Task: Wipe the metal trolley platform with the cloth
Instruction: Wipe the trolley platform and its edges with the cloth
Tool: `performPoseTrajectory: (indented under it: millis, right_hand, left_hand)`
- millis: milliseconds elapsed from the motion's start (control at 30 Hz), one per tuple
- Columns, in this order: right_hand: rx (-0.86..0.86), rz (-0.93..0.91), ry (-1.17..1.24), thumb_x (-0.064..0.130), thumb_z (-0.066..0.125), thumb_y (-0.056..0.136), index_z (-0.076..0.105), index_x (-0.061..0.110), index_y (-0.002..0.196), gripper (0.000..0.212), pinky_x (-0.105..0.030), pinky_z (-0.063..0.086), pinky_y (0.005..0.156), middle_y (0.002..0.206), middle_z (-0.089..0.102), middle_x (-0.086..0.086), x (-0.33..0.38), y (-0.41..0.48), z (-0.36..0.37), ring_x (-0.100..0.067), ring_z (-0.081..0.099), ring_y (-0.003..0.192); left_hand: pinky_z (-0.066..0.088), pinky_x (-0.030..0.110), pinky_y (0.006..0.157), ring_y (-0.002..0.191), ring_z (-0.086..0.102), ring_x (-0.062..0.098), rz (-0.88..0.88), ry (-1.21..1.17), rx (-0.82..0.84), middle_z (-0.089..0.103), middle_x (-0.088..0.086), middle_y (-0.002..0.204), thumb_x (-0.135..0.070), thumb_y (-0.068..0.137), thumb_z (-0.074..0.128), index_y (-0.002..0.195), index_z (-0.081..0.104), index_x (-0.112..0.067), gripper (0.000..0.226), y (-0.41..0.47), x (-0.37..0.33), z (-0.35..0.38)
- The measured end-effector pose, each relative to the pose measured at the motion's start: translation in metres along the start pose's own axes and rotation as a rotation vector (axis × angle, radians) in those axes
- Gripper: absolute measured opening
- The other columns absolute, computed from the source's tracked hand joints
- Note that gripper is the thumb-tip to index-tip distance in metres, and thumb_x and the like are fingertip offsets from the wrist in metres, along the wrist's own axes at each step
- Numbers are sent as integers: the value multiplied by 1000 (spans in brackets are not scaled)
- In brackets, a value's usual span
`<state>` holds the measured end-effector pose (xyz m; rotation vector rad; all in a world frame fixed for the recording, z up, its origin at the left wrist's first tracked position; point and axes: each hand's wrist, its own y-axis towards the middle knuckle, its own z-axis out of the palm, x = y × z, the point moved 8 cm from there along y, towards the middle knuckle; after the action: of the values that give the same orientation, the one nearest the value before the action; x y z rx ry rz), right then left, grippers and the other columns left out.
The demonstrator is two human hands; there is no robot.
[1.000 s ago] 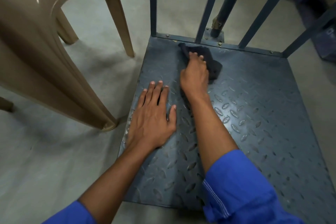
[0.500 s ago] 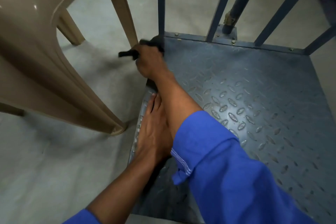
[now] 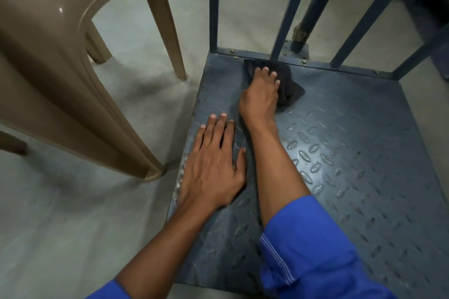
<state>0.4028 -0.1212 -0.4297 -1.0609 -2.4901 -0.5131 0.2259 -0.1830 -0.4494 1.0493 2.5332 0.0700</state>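
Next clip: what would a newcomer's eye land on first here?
The right hand pressing a dark cloth onto the far edge of the blue tread-plate trolley platform, by its upright bars. The left hand lies flat on the platform's left side, and a tan plastic chair stands just left.

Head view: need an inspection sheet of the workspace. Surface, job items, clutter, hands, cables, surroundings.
Surface: metal trolley platform, blue-grey tread plate, lying low on the floor; no spill or debris that I can tell.
Job's things: dark cloth, bunched, on the platform near its far edge, by the foot of the upright bars.
Clutter: nothing seen.
Grippers: left hand rests flat on the platform near its left edge, fingers straight; right hand presses the cloth with its fingers laid over it.
Cables: nothing seen.
Surroundings: beige plastic chair to the left, on the grey concrete floor.
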Motion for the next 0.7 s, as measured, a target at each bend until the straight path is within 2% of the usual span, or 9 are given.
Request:
performPoseTrajectory:
  millis: [133,200,267,333,400,467,533,633,700]
  right_hand:
    - [36,-23,-51,0,36,100,46,-5,147,48,-49,23,125,159,39,-23,26,26,24,-41,30,150]
    - [69,-60,-43,5,39,100,54,-3,139,43,-49,31,120,150,48,-24,53,28,29,-41,40,142]
    - [191,-141,91,7,46,101,62,2,133,35,-48,44,110,138,57,-24,92,15,36,-40,53,130]
    - [346,-219,267,4,52,100,64,7,132,35,-46,52,99,128,64,-21,126,-8,44,-40,61,120]
    - [329,-209,409,-4,51,95,63,8,135,43,-46,54,97,127,64,-19,132,-25,40,-38,62,118]
    - [134,-172,478,-12,47,91,59,6,140,53,-49,51,103,137,60,-21,112,-34,17,-41,57,128]
    - [-41,-91,430,-12,45,92,51,2,147,57,-53,40,117,152,48,-24,81,-36,-4,-44,41,145]
    - [-102,55,209,-6,42,97,46,-2,150,54,-52,17,129,162,38,-22,34,-15,-11,-42,22,155]
    - [0,108,63,0,41,99,50,-4,146,47,-50,12,130,161,38,-21,19,-4,2,-41,21,155]
  left_hand:
    - [13,45,131,162,10,25,9,-11,25,21,13,173,-47,105,29,164,26,-8,71,2,1,1]
    - [25,51,128,159,22,32,41,-35,-10,34,21,166,-47,104,22,161,32,-3,72,3,-1,-5]
    - [40,58,117,145,36,33,82,-74,-209,53,26,149,-29,104,47,152,40,-2,55,-1,3,-15]
    - [33,41,123,140,35,29,49,-135,-279,49,19,149,-5,87,79,147,36,-6,74,-9,8,-18]
    - [29,37,123,140,33,28,59,-115,-293,47,17,149,-4,77,88,146,36,-5,86,-15,8,-18]
    - [36,40,120,139,35,28,93,-90,-387,59,27,142,-11,89,75,143,38,-3,66,-19,1,-27]
    - [42,49,116,139,41,33,98,-32,-370,62,30,138,-33,102,47,143,41,0,54,-12,-2,-29]
    - [23,52,129,159,22,34,70,30,-26,34,22,166,-50,101,28,161,29,-3,76,0,-3,-5]
    - [12,46,131,163,6,27,48,44,55,17,14,174,-54,97,22,166,19,-8,83,1,2,4]
